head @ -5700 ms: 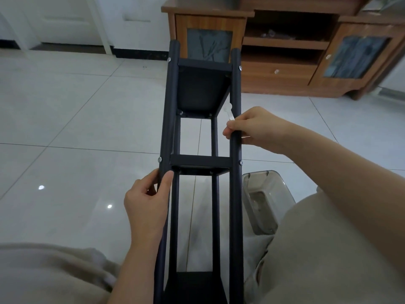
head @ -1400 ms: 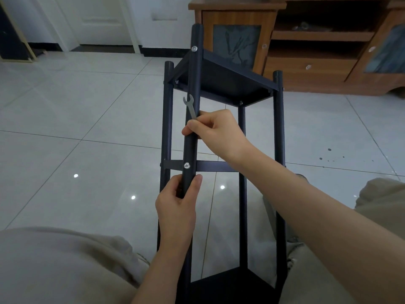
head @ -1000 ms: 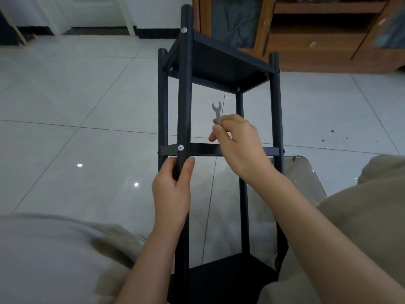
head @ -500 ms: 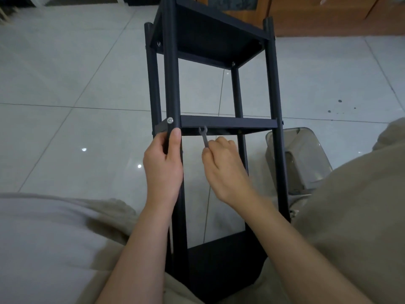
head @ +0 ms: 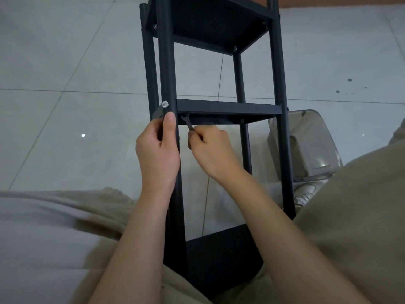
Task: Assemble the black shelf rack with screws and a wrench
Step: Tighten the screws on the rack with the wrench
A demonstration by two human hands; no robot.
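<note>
The black shelf rack [head: 228, 108] lies tilted across my lap, its far end pointing away over the tiled floor. My left hand [head: 158, 152] grips the near-left post just below the middle shelf, thumb beside a silver screw head [head: 164, 104]. My right hand [head: 211, 149] pinches a small grey wrench [head: 188, 121], whose open jaw sits under the middle shelf's near-left corner, against the post. The fastener in the jaw is hidden. More screw heads [head: 235, 48] show under the far shelf.
A clear plastic container [head: 306, 145] lies on the floor right of the rack, behind its right post. My beige trouser legs [head: 350, 216] flank the rack on both sides. Grey glossy floor tiles [head: 65, 106] stretch to the left and ahead.
The view has tilted down and closer. My right hand carried the wrench from mid-air down to the underside of the middle shelf by the left post. My left hand keeps gripping that post.
</note>
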